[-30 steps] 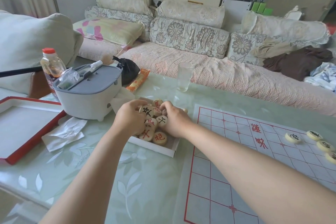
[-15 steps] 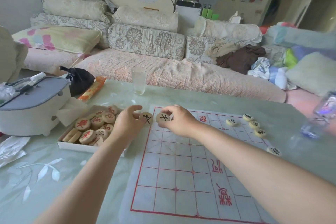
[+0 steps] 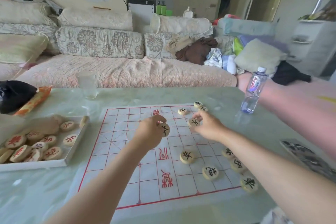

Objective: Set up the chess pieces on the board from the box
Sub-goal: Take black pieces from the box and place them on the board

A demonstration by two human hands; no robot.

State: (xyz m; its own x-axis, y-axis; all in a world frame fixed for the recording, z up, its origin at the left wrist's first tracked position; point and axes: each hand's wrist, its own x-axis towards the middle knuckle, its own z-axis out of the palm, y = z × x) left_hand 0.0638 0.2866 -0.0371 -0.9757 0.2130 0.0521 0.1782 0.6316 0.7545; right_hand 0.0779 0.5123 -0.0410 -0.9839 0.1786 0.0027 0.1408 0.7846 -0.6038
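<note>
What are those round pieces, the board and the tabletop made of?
The pieces look like pale, smooth wood with painted characters, though plastic is possible. The board seems a thin white sheet, paper or cloth, slightly wrinkled, printed red. The tabletop is glossy and greenish, likely glass: it mirrors the water bottle.

Both hands are out of the white cardboard box [image 3: 72, 152]! A second ago they were digging inside it, and half a second ago they were only crossing the near left edge of the white board with red grid lines [image 3: 127, 151]. Now the left hand [image 3: 149, 136] is over the board's middle, pinching a round pale wooden piece with a black character [image 3: 164, 129]. The right hand [image 3: 207, 127] has travelled further towards the far right part, pinching its own black-lettered wooden piece [image 3: 194, 122]. The view has swung right, leaving the box at the left edge.
</note>
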